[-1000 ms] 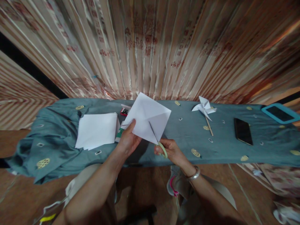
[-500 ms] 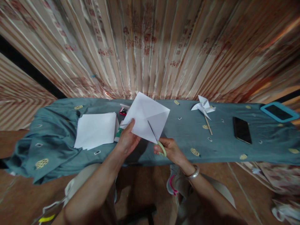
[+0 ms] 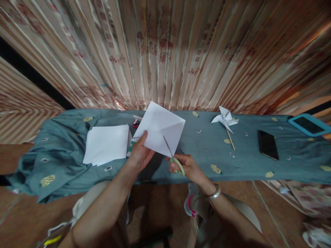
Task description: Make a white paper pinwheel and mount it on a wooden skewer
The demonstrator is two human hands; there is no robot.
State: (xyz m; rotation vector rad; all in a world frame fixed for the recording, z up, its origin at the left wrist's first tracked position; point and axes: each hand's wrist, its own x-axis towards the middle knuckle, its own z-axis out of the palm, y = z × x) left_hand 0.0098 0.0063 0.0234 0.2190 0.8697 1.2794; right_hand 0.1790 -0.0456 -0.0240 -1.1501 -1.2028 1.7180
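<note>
A square white sheet of paper (image 3: 162,125) with diagonal creases is held up above the cloth, one corner toward me. My left hand (image 3: 141,154) pinches its left lower edge, thumb on top and fingers underneath. In my right hand (image 3: 184,165) are scissors with pale green handles (image 3: 178,166), my fingers closed round the loops. Their dark blade lies over the paper along the crease from the near corner toward the centre. A paper pinwheel (image 3: 225,119) on a wooden stick lies to the right of my hands.
A stack of white paper (image 3: 106,144) lies at left on the teal cloth (image 3: 196,144). Beside it are a small red item (image 3: 136,123) and a green-and-white box (image 3: 130,148), partly covered. A phone (image 3: 268,144) and a blue-framed tablet (image 3: 309,124) lie at right. A curtain (image 3: 160,62) hangs behind.
The scissors' handles have spread slightly and shifted down a little in my right hand. The paper has tilted slightly, still in my left hand.
</note>
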